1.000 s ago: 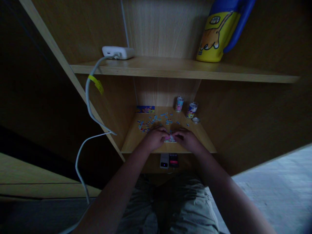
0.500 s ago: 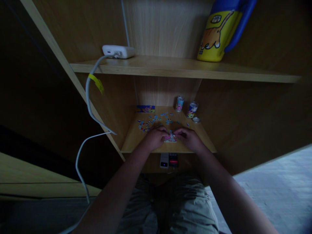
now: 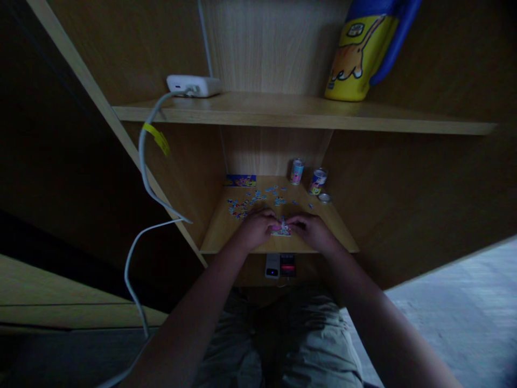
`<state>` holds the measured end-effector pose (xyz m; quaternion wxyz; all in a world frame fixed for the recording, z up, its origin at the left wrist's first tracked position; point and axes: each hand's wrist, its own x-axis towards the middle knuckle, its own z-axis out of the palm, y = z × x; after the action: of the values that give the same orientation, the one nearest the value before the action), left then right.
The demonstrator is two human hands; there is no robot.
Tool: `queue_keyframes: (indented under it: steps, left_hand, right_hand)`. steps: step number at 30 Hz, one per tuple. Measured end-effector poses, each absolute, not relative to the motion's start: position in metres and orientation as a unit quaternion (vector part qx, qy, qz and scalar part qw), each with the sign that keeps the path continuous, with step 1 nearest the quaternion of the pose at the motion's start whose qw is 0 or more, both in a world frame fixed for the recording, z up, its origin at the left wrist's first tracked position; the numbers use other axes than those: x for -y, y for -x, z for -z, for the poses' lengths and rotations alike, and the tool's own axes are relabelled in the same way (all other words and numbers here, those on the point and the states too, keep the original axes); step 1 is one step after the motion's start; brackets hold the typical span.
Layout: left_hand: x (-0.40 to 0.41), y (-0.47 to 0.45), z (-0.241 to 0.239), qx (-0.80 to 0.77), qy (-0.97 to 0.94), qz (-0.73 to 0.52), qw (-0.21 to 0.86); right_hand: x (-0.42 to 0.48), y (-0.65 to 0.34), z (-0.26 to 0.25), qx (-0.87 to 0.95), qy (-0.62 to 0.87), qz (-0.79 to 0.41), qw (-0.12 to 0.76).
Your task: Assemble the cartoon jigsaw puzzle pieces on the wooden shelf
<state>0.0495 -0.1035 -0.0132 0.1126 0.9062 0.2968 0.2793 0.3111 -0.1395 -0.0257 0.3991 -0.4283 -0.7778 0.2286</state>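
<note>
1. Both hands are down on the low shelf (image 3: 218, 240), close together near its front edge.
2. Left hand (image 3: 256, 229): fingers curled, tips on the left edge of a small joined patch (image 3: 281, 230) of puzzle pieces. It's too dim to tell whether it pinches or only presses.
3. Right hand (image 3: 312, 230): fingers bent the same way, tips at the patch's right edge. Its grip can't be made out either.
4. The patch lies flat on the shelf, right between the two hands, touching both.
5. Loose pieces (image 3: 248, 205) are scattered just beyond the left hand, toward the far left.
6. A picture card (image 3: 241, 180) leans at the far wall.
7. Containers: two small cans (image 3: 297, 171) stand upright at the far right, just beside each other. A round lid (image 3: 323, 198) lies flat near the right can. What's inside either can is not visible.
8. Under the shelf's front edge, two small devices (image 3: 272, 265) sit side by side.
9. On the top shelf (image 3: 283, 110), a white charger (image 3: 194, 86) sits at the left with its cable (image 3: 142, 167) hanging down, and a yellow-and-blue bag (image 3: 363, 51) at the right.
</note>
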Motion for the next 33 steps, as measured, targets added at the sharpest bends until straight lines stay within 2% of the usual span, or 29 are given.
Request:
queue_keyframes:
  steps: [6, 9, 18, 33]
  left_hand:
    - [0.1044, -0.0494, 0.0122, -0.303, -0.905, -0.277, 0.112]
    - [0.1048, -0.0495, 0.0109, -0.301, -0.905, -0.277, 0.115]
    - [0.1053, -0.0498, 0.0099, -0.3, -0.909, -0.269, 0.11]
    - [0.1043, -0.0492, 0.0132, -0.287, -0.908, -0.288, 0.102]
  right_hand:
    - [0.1353, -0.3171, 0.0325, 0.707, 0.456, -0.287, 0.457]
    - [0.1345, -0.3164, 0.0335, 0.713, 0.455, -0.293, 0.446]
    - [0.1406, -0.3084, 0.0243, 0.789, 0.427, -0.209, 0.389]
    - [0.1374, -0.3078, 0.0281, 0.821, 0.404, -0.127, 0.384]
